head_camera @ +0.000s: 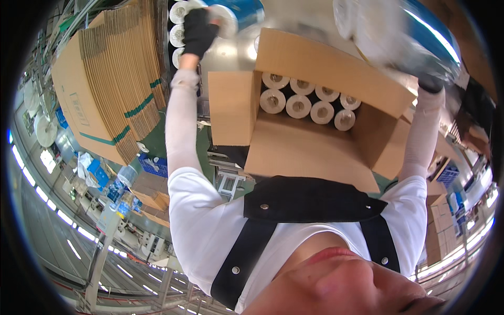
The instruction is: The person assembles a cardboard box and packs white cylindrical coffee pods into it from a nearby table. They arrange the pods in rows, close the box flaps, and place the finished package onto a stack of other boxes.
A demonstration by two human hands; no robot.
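Observation:
My left hand (199, 33), in a black fingerless glove, has its fingertips against the end of a white roll (224, 21) with a blue side; both are slightly blurred. At the upper right, my right hand (430, 82), also gloved, grips a bundle of white rolls in clear and blue plastic wrap (378, 35). Motion blurs this bundle, which hides most of the right fingers. Between my arms stands an open cardboard box (303, 145) with its flaps spread. Two rows of white rolls (298, 106) show their round ends inside it.
A tall stack of flattened cardboard boxes (114, 78) stands at the left. More white rolls (177, 35) line the metal table (236, 55) beside my left hand. A blue plastic crate (153, 165) sits lower left, near a white step stool (229, 183).

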